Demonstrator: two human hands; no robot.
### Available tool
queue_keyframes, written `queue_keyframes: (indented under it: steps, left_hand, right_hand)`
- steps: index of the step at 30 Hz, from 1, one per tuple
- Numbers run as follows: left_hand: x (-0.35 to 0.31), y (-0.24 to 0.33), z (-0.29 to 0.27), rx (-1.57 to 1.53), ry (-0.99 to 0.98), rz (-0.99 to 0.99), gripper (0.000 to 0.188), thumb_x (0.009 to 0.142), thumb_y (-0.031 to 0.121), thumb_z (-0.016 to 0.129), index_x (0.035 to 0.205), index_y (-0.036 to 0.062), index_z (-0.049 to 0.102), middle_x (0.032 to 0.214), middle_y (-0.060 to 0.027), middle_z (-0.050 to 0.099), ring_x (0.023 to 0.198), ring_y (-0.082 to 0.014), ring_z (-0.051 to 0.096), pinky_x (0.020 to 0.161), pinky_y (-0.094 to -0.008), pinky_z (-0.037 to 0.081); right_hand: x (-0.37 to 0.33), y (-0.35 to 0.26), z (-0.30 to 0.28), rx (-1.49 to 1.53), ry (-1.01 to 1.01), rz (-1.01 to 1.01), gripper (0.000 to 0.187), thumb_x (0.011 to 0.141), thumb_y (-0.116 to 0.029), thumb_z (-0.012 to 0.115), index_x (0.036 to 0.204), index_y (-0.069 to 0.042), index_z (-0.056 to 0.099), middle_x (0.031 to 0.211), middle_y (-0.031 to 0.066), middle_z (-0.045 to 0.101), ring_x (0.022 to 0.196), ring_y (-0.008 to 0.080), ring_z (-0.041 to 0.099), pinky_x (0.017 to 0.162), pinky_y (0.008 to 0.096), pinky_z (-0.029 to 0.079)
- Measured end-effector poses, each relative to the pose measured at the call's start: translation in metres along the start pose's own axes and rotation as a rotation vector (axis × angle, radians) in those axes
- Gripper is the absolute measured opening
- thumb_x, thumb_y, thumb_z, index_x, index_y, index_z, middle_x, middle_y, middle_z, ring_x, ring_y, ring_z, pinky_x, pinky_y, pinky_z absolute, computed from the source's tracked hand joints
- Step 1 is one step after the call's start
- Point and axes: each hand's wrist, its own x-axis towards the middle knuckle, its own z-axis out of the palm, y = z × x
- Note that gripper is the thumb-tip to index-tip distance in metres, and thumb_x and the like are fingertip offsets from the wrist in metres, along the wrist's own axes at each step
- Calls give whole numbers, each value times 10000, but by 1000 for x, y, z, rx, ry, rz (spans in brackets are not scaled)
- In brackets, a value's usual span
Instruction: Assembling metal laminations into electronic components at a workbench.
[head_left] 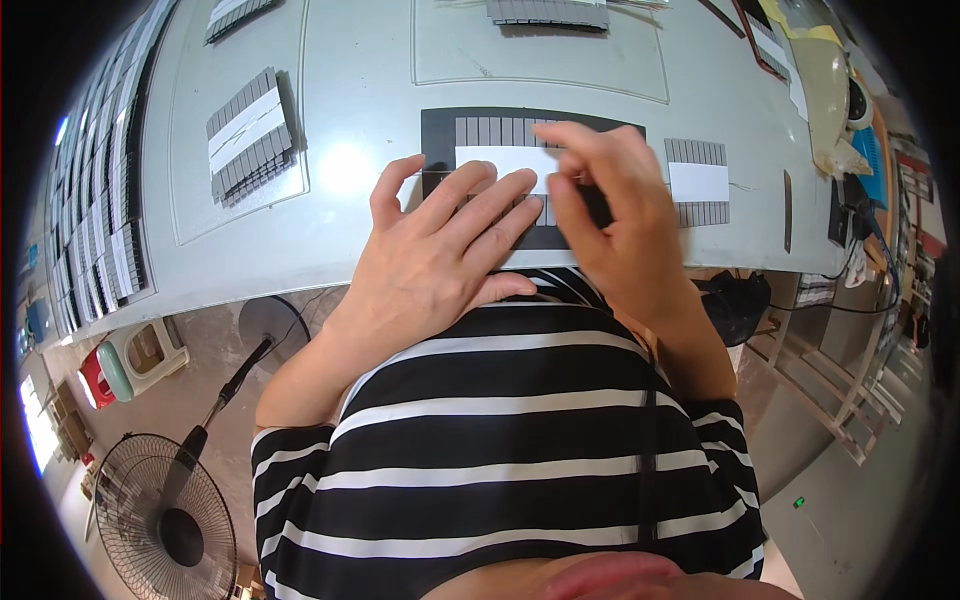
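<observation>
A flat piece of grey strips (495,131) lies on a black board (437,125), with a white band (512,157) across its middle. My left hand (425,240) rests palm down with fingers spread, its fingertips on the white band and the strips. Over the right part of that piece is my right hand (630,205), slightly smeared by motion. Its thumb bends in toward a curled finger in a pinch, while the index finger points left. Whatever is between those tips is too small or hidden to make out.
Banded stacks of grey strips lie on the table (360,60): one right (698,182), one left (250,137), others at the far edge. Long rows of strips (105,180) line the left side. A thin dark bar (787,212) lies right. Below left stands a fan (180,537).
</observation>
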Motion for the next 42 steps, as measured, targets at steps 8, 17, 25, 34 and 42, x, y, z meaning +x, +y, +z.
queue_keyframes:
  steps: [8,17,25,34,42]
  left_hand:
    - [0,-2,1,-38,13,-9,565,877,564,586,1274,164,626,1353,13,559,1224,-197,521,1074,-508,217]
    - [-1,-1,2,-78,18,-24,567,874,561,594,1294,182,633,1282,-15,566,1229,-203,521,1081,-490,216]
    - [-1,0,1,-74,14,-33,575,866,567,599,1300,191,633,1262,-15,571,1232,-201,521,1087,-487,218]
    - [0,-2,-1,-120,17,-42,582,850,567,627,1304,203,633,1375,-49,511,1239,-225,523,1093,-474,218]
    - [-1,0,0,-97,15,-38,565,875,576,595,1291,196,639,1412,-54,488,1231,-222,523,1102,-474,191]
  right_hand:
    - [-2,2,-4,396,10,8,520,854,-71,746,1325,-56,527,1031,46,675,818,143,551,707,251,435]
    - [-35,19,-23,-329,57,-107,296,850,-195,760,1121,-92,696,1022,35,594,910,245,531,761,352,411]
    - [-39,14,-12,-557,-33,-174,405,892,-385,695,1156,-79,704,1069,9,598,992,213,526,850,356,363]
    - [-33,-2,-6,-805,-66,-223,532,939,-549,563,1151,-82,703,1061,31,621,1007,222,545,864,373,372]
    - [-35,5,-9,-692,-36,-244,518,934,-551,564,1152,-101,699,1076,29,627,1021,231,556,877,378,377]
